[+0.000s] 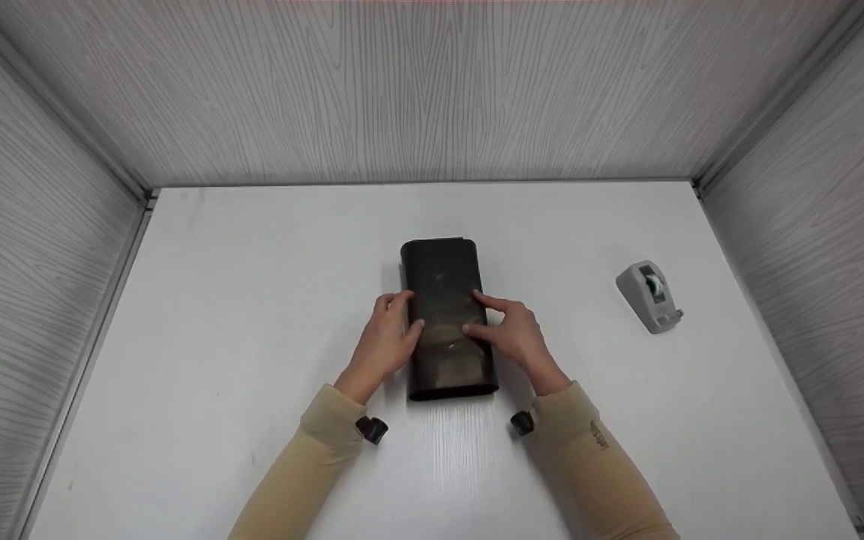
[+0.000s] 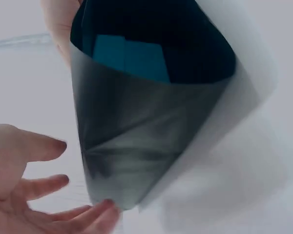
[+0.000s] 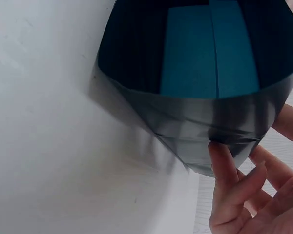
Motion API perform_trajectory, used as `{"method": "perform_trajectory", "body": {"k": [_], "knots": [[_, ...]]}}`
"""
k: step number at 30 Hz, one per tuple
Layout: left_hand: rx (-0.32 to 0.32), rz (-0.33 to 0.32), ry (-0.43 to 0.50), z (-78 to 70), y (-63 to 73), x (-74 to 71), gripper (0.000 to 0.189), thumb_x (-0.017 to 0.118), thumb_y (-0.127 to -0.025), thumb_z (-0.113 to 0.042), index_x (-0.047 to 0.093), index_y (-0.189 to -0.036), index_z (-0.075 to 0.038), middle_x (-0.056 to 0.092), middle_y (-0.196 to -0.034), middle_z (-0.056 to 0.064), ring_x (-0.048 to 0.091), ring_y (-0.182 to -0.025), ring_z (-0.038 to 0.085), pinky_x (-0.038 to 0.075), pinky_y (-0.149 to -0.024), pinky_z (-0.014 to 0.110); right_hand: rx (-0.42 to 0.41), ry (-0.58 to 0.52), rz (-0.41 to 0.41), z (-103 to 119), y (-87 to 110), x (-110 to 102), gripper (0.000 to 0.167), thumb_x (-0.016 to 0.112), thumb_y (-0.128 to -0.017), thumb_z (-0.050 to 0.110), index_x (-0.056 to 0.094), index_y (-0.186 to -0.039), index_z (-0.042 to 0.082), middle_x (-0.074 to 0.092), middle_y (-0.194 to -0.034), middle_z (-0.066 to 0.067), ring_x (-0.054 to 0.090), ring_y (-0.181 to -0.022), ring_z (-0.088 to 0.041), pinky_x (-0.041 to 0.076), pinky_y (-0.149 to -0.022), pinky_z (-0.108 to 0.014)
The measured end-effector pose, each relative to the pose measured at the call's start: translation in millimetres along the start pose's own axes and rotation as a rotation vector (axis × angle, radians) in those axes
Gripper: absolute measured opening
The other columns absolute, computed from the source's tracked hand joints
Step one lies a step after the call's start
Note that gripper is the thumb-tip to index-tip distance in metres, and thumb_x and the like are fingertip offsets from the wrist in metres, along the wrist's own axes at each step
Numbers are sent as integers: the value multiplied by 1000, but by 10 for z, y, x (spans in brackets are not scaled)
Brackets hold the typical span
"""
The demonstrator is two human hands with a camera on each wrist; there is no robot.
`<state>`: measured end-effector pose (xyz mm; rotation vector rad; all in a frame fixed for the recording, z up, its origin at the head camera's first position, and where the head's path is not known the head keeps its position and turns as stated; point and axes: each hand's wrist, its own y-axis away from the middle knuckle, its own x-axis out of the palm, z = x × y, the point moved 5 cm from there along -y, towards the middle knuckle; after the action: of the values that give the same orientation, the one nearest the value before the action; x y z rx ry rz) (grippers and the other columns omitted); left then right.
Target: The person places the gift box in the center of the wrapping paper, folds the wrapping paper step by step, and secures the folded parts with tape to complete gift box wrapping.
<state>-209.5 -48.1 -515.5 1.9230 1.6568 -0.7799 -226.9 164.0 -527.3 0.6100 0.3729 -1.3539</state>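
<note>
A glossy black wrapping sheet forms a flattened sleeve on the white table, its near end gaping. Inside that end, both wrist views show a flat teal thing, probably a box, with a seam down its face. On the sleeve's left side is my left hand, fingers spread and fairly straight. Fingertips of that hand touch the sheet, while others stand apart from it. My right hand holds the right side, with one fingertip pressing the sheet and other fingers bent along its edge.
A grey tape dispenser stands to the right of the sleeve on the white table. Grey wood-grain panels enclose the table at the back and both sides.
</note>
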Motion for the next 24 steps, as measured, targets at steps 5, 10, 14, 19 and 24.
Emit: {"method": "perform_trajectory", "body": {"k": [5,10,14,19,24], "knots": [[-27,117,14,94,-26,92,58,55,-102,-27,34,-153,-10,39,-149,20,39,-136,34,35,-108,46,28,20,15,5,13,-1,66,81,-81,35,54,-141,28,48,-146,-10,42,-135,-30,43,-100,-45],[-8,128,25,103,-50,122,56,56,-101,-28,37,-152,-11,41,-148,20,40,-136,33,35,-108,44,38,31,3,17,13,-6,66,83,-80,35,56,-139,28,50,-144,-8,44,-133,-30,44,-98,-44],[8,105,20,79,-55,107,49,60,-100,-25,49,-145,-10,45,-143,22,44,-132,35,38,-106,45,28,28,-4,39,25,11,66,83,-80,33,56,-140,26,50,-144,-9,44,-133,-29,44,-99,-44],[13,107,-17,40,-45,113,42,61,-99,-27,58,-139,-15,41,-144,25,45,-130,38,39,-104,47,21,68,-5,59,41,42,65,81,-81,35,55,-140,27,50,-143,-10,58,-116,-29,50,-85,-40],[29,142,-45,-3,-25,152,42,60,-99,-31,57,-140,-21,30,-149,29,41,-132,41,40,-103,48,-7,131,-12,85,52,37,64,80,-82,37,55,-140,25,53,-141,-11,68,-83,-25,53,-72,-38]]}}
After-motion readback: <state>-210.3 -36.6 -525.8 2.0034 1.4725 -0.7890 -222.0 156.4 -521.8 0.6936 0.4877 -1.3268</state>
